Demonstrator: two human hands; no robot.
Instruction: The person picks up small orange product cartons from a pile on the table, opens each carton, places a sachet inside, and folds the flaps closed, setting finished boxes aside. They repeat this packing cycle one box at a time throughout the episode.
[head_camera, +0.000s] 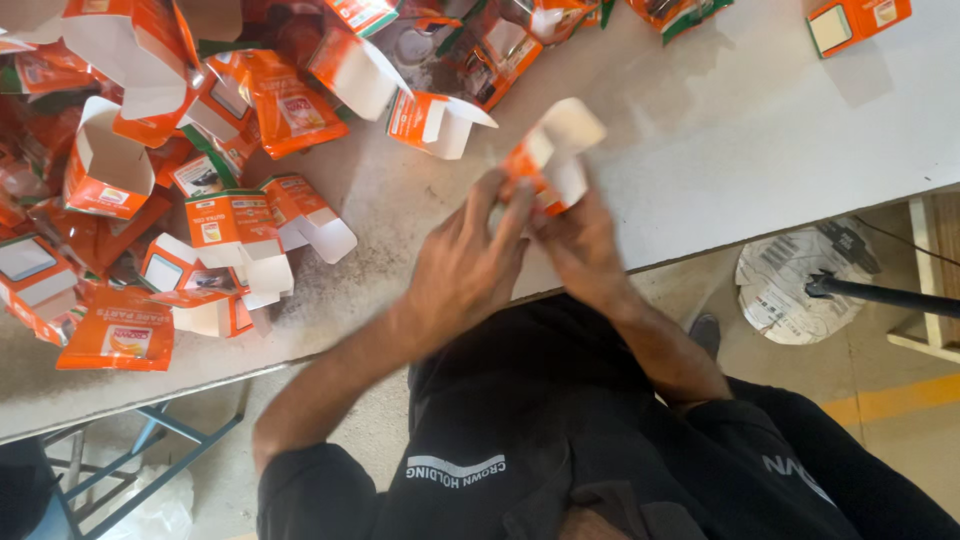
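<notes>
A heap of orange cartons (150, 170) covers the left of the grey table (760, 130), many with white flaps hanging open, some flat, some folded up. Just right of it my left hand (470, 265) reaches up, fingers (500, 215) close together, tips pressed on the small orange-and-white box (550, 155) I hold above the table's near edge. My right hand (580, 245) grips the same box from beneath, fingers curled round it, its white flap open at the top. One more carton (858, 22) lies at the far right.
</notes>
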